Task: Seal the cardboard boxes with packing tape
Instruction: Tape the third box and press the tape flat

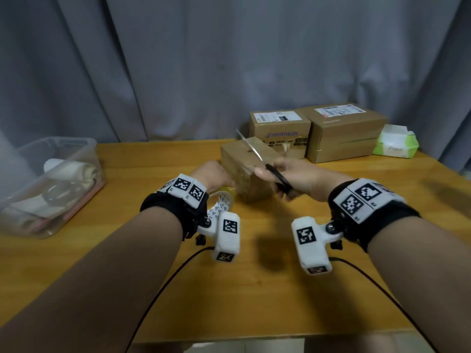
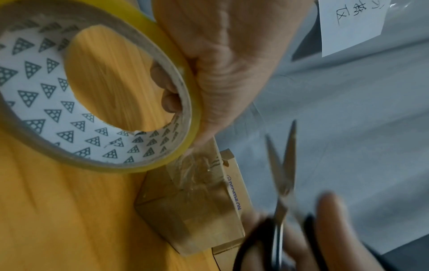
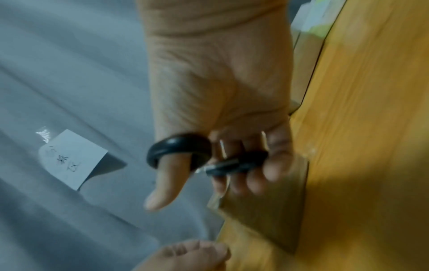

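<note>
A small cardboard box (image 1: 244, 161) stands in the middle of the wooden table (image 1: 254, 289). My left hand (image 1: 216, 174) grips a roll of clear packing tape (image 2: 97, 102) just left of the box, fingers through its core. A strip of tape (image 2: 197, 168) runs from the roll onto the box (image 2: 197, 210). My right hand (image 1: 293, 179) holds black-handled scissors (image 1: 254, 154) over the box, thumb through one ring (image 3: 178, 148), blades (image 2: 282, 165) slightly apart and pointing up and away.
Two larger cardboard boxes (image 1: 280, 131) (image 1: 344, 133) with shipping labels stand at the back right, next to a green tissue pack (image 1: 396, 145). A clear plastic bin (image 1: 51, 184) with cloths sits at the left. A grey curtain (image 1: 229, 59) hangs behind.
</note>
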A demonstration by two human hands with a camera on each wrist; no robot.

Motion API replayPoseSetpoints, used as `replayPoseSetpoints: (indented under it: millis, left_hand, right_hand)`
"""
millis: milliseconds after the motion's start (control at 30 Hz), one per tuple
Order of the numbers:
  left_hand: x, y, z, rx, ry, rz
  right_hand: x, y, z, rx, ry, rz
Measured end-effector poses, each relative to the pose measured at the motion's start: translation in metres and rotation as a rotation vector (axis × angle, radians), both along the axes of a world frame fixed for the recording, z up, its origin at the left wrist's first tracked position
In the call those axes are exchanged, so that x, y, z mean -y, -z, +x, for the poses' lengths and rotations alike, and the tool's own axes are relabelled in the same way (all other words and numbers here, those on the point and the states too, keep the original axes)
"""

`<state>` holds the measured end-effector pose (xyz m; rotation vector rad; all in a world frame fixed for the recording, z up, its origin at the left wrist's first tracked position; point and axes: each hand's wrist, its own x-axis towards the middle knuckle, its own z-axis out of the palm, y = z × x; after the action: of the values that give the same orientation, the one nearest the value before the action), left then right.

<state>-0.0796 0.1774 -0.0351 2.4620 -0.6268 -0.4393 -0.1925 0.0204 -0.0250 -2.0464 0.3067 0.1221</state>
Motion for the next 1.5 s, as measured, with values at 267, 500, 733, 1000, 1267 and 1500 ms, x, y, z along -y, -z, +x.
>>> replayPoseSetpoints:
  millis: [267,500,733,1000,1267,1500]
  left_hand:
    - [-0.002,0.002,0.004,-0.016,0.017,0.023]
    - [-0.004,0.004,0.013,-0.033,0.018,0.02]
    - [-0.009,0.007,0.026,-0.086,-0.021,0.039]
    - [-0.012,0.005,0.023,-0.192,0.051,-0.022]
    - [0.0,0.01,0.008,-0.287,0.025,-0.151]
    - [-0.001,0.009,0.005,-0.315,-0.052,-0.19]
  right_hand:
    - [0.007,0.022,-0.026,-0.537,-0.15,-0.136]
    - [-0.016,0.033,-0.004,-0.475,-0.107,-0.036]
    - [-0.021,0.045,0.005,-0.403,-0.099,-0.038]
    - [0.0,0.049,-0.011,-0.401,-0.117,0.014]
    - [0.01,0.051,-0.022,-0.385,-0.16,0.151]
    - [-0.015,0.05,-0.013,-0.294,-0.084,0.102]
